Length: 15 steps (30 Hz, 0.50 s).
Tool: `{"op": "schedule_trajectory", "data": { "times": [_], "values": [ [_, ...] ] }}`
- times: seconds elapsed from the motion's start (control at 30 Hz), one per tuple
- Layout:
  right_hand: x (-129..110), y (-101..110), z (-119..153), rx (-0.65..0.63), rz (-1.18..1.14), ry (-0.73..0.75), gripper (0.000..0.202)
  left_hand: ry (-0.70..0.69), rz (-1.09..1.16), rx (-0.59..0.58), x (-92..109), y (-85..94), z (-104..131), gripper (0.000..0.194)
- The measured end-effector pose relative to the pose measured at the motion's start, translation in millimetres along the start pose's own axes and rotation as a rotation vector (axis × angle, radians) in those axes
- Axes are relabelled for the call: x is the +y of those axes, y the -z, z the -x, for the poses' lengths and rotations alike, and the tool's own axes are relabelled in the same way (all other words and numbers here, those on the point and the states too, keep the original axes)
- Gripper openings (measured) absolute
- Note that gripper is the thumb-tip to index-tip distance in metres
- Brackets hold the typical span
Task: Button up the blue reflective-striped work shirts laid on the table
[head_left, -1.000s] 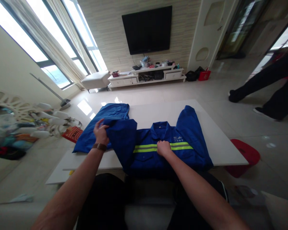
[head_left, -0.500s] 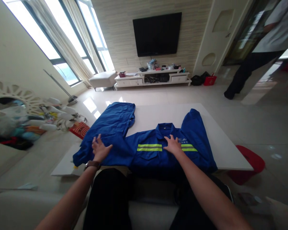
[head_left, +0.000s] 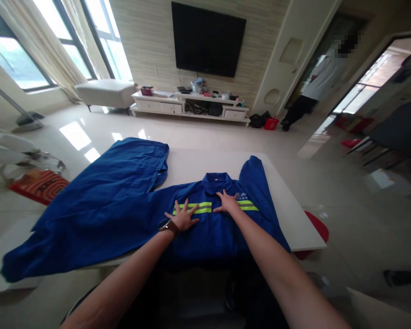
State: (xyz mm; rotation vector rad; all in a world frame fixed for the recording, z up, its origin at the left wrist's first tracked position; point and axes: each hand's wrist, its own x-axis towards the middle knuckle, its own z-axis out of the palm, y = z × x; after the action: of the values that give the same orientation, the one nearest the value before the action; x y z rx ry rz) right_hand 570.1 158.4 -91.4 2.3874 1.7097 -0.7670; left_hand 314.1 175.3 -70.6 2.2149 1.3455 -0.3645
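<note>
A blue work jacket [head_left: 222, 233] lies front up on the white table [head_left: 195, 164], its collar toward the far side. A yellow-green reflective stripe [head_left: 248, 205] crosses its chest beside a small white logo. My left hand [head_left: 184, 218], with a watch on the wrist, rests on the chest stripe, fingers spread. Just below the collar my right hand [head_left: 227, 202] lies near the front placket, its fingers also apart. Neither hand grips the cloth. Left of the jacket, a second blue garment [head_left: 123, 169] is spread in a flat pile; its kind is unclear. The jacket's sleeve runs toward it.
A red patterned bag [head_left: 37, 185] stands left of the table. Part of a red stool [head_left: 317, 226] shows at the right edge. Beyond are a low white TV cabinet [head_left: 154, 106], a bench [head_left: 106, 93] and a person [head_left: 324, 82] near a doorway.
My left hand has moved right, from the blue cloth at the left onto the jacket's chest. My right hand stays near the placket. The view has shifted, and the other person has walked farther off.
</note>
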Motion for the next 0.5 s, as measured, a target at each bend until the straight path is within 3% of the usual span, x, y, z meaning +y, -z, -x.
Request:
{"op": "schedule_trajectory", "data": {
  "times": [0.13, 0.23, 0.4, 0.5],
  "values": [
    [1, 14, -43, 0.041, 0.026, 0.041, 0.114, -0.027, -0.01, 0.093, -8, 17.8, -32, 0.067],
    [-5, 30, -76, 0.053, 0.051, 0.043, 0.113, -0.049, -0.02, 0.124, 3, 31.5, -34, 0.068],
    [-23, 60, -119, 0.059, 0.06, 0.04, 0.112, -0.037, 0.002, -0.07, 35, 30.6, -19, 0.084],
    [-17, 85, -131, 0.107, 0.013, 0.099, 0.107, 0.005, -0.05, -0.09, 37, 24.4, -19, 0.093]
  ]
}}
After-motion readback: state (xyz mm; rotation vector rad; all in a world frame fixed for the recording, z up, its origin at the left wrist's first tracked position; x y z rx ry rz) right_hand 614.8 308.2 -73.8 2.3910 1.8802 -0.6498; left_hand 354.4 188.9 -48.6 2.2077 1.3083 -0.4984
